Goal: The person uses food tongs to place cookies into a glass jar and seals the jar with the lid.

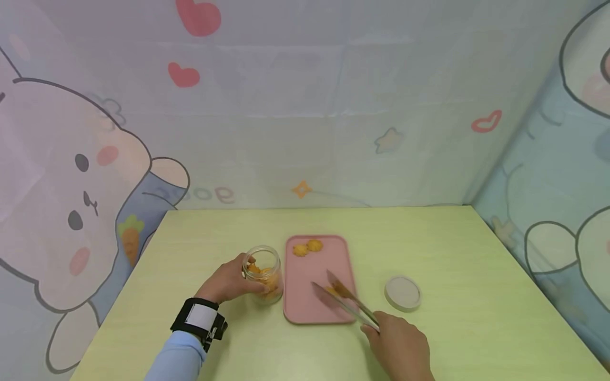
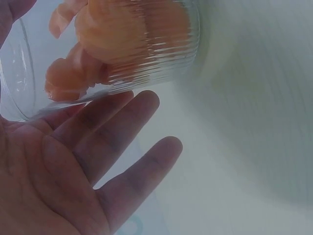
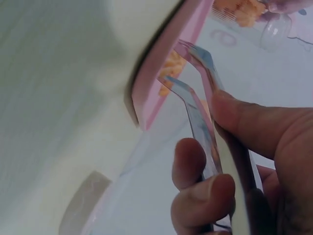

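Toward the left of the table (image 1: 133,312), I have the left hand (image 1: 231,279) curled around a clear glass jar (image 1: 274,280), thumb on the near side and other fingers slack beside the glass. Golden cookies (image 2: 110,32) fill its lower part. The jar stands near upright, mouth up and uncovered, long axis roughly vertical, just beside the pink tray (image 1: 296,296).

Across the middle, the tray lies flat with its long sides running away from me. A pair of cookies (image 1: 314,245) sits at its far end; nearer, a lone cookie (image 1: 331,290) lies at the tips of the metal tongs (image 3: 226,161).

Further right, the right hand (image 1: 402,341) pinches the tongs between thumb and fingers, their arms spread. They point far and left, long axis slanting over the tray's near right part. I can't tell whether the tips touch that cookie.

Rightmost lies a round, pale lid (image 1: 403,292).

I judge the step to be shifting cookies between jar and tray; which direction, I can't say. The next move calls for squeezing if this cookie is being picked up, or lifting clear if it is being laid down, with the jar kept steady.
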Tool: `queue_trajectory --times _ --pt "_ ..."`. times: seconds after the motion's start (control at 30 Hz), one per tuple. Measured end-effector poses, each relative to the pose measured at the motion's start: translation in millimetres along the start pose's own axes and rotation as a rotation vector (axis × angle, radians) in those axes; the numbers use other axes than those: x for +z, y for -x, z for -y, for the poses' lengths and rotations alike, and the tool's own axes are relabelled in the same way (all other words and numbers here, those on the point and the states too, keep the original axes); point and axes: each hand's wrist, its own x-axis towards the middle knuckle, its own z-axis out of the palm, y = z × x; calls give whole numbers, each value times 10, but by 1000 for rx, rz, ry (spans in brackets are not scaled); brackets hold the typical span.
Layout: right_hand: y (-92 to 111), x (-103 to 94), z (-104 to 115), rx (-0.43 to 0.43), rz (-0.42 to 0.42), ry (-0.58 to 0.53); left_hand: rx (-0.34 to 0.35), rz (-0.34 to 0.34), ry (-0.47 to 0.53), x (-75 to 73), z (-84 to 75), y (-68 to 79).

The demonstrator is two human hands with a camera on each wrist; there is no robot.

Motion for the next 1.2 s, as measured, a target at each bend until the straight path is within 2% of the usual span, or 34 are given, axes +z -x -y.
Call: queue_trajectory --times 0.3,0.8,1.2 --pt "-52 92 23 -13 -40 -16 -7 1 13 22 60 -30" --pt "1 -25 64 -2 5 28 -16 22 11 -20 -19 12" --pt "-77 47 42 -71 -108 39 -21 22 16 -23 -30 25"
